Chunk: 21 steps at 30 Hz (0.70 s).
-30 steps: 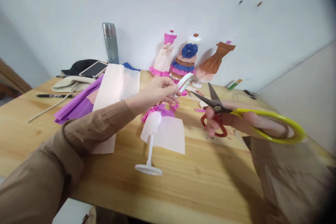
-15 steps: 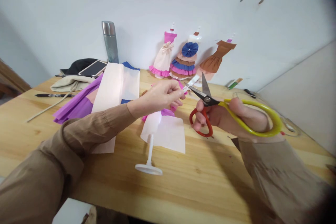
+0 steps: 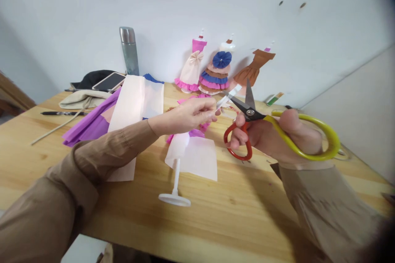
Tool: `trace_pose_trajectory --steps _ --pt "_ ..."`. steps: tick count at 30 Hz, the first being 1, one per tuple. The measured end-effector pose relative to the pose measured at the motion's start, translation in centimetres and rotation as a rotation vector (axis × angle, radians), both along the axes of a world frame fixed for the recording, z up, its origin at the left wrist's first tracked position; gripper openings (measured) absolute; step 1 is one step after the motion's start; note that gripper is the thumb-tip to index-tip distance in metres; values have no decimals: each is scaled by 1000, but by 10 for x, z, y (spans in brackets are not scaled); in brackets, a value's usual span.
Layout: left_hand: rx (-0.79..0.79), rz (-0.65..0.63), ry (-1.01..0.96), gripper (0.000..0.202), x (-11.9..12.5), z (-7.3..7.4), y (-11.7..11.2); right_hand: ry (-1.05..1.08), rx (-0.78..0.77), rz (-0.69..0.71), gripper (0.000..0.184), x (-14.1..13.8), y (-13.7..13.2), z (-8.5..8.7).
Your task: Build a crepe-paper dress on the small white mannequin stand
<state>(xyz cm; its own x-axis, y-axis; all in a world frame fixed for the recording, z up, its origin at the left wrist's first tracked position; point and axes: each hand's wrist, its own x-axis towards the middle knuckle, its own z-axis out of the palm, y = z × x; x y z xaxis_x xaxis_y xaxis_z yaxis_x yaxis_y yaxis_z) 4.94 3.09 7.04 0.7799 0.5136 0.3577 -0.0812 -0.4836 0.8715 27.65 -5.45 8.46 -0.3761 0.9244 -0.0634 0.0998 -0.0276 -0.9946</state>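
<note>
Between the fingertips of my left hand [image 3: 197,111] is a narrow white strip [image 3: 233,91], whose free end points up and to the right. My right hand [image 3: 296,133] is closed around the scissors [image 3: 250,112], which have one yellow and one red handle loop. Their dark blades are spread, and the lower blade lies at the strip. Below my left hand, a small white dress-form stand [image 3: 175,199] lies on the table with a pale sheet [image 3: 200,158] beside it. Pink and purple pieces [image 3: 197,132] are partly hidden behind my left hand.
Against the wall stand a pink-and-cream doll dress [image 3: 194,65], a tiered dress [image 3: 215,74] and a brown dress [image 3: 251,68]. A flask [image 3: 129,51], a phone [image 3: 109,81], purple sheets [image 3: 89,125], long pale sheets [image 3: 128,107] and a pen [image 3: 63,113] are at the left.
The scissors and my right hand have shifted slightly right. My left hand has turned a little, and more of the strip shows beyond its fingers. The blades stay spread.
</note>
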Motion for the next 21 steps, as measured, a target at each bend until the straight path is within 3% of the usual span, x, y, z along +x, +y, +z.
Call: trace_pose_trajectory --steps 5,14,21 --pt "4 12 29 24 -1 -1 1 -55 -27 -49 67 -7 0 5" --pt "46 43 32 26 -3 0 3 124 42 -71 60 -4 2 -9" --pt "19 27 39 23 -4 2 4 88 55 -79 63 -9 2 -7"
